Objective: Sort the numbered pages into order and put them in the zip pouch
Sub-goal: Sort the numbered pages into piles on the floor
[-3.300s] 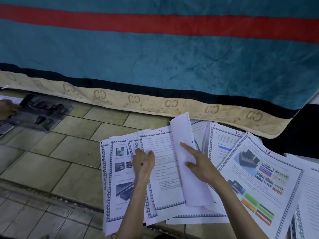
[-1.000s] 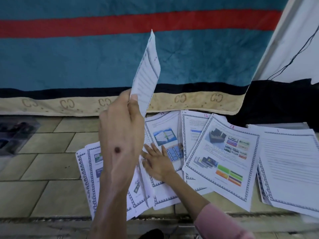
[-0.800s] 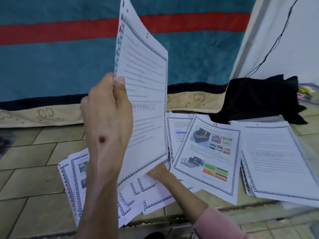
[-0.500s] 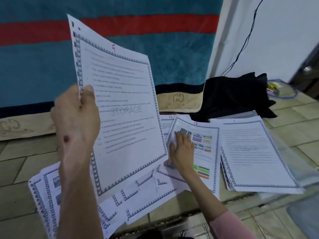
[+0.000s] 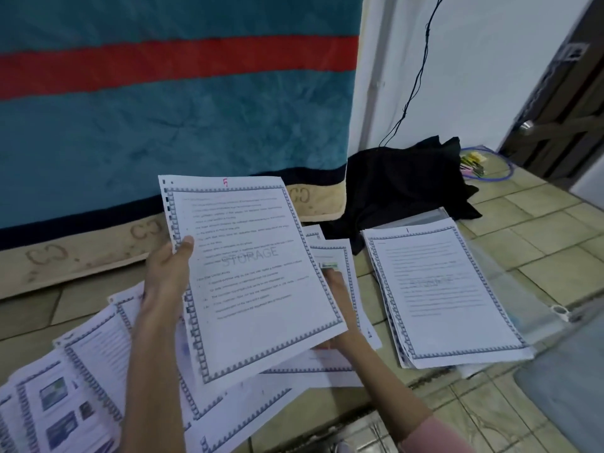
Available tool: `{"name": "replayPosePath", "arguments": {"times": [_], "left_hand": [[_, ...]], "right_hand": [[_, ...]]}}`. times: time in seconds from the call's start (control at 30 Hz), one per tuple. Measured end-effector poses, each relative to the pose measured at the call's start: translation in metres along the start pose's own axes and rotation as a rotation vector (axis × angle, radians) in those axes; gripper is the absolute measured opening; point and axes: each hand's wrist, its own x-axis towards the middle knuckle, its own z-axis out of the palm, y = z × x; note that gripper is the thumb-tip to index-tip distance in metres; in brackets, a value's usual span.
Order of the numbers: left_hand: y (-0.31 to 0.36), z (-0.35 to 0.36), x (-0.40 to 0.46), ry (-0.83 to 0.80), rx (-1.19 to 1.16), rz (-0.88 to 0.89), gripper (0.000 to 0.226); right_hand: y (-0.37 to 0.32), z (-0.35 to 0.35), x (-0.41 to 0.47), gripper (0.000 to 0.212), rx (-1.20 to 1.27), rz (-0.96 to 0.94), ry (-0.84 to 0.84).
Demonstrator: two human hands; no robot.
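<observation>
Page 5 [image 5: 251, 273] pinched at its left edge in my left hand [image 5: 168, 273], above floor pages [image 5: 81, 380]. Right hand [image 5: 336, 286] mostly hidden, grip unclear. Pouch [image 5: 510, 289] under stack [image 5: 444, 295], apparently empty.

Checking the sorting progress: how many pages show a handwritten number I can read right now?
2: page 5, gripped by the left hand, and page 1 atop the floor stack at right. Numbers on the other sheets are hidden or cropped.

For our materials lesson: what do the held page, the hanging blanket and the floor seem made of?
Page 5: thin matte printer paper, bowing in the left hand.
Blanket: plush fleece probably; soft nap with crease marks.
Floor: glazed ceramic tiles seemingly; faint sheen, grout lines.
</observation>
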Motion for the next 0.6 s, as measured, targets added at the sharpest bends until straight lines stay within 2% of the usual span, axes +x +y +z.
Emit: {"name": "replayPosePath", "arguments": {"times": [0.07, 0.13, 0.23, 0.3, 0.4, 0.6], "left_hand": [[-0.011, 0.003, 0.011, -0.003, 0.003, -0.058, 0.039], [-0.022, 0.007, 0.020, -0.052, 0.051, -0.107, 0.044], [-0.039, 0.022, 0.022, -0.163, 0.115, -0.167, 0.035], [-0.049, 0.033, 0.020, -0.208, 0.132, -0.213, 0.034], [-0.063, 0.045, 0.020, -0.260, 0.154, -0.259, 0.035], [-0.084, 0.054, 0.023, -0.305, 0.151, -0.295, 0.031]], "right_hand": [[0.018, -0.021, 0.021, 0.021, -0.397, -0.146, 0.222], [0.023, -0.044, 0.034, 0.033, -0.552, -0.028, 0.309], [0.035, -0.060, 0.045, 0.044, -0.682, 0.202, 0.256], [0.040, -0.063, 0.050, 0.036, -0.687, 0.235, 0.220], [0.046, -0.064, 0.053, 0.025, -0.744, 0.207, 0.172], [0.050, -0.070, 0.056, 0.023, -0.864, 0.130, 0.116]]}}
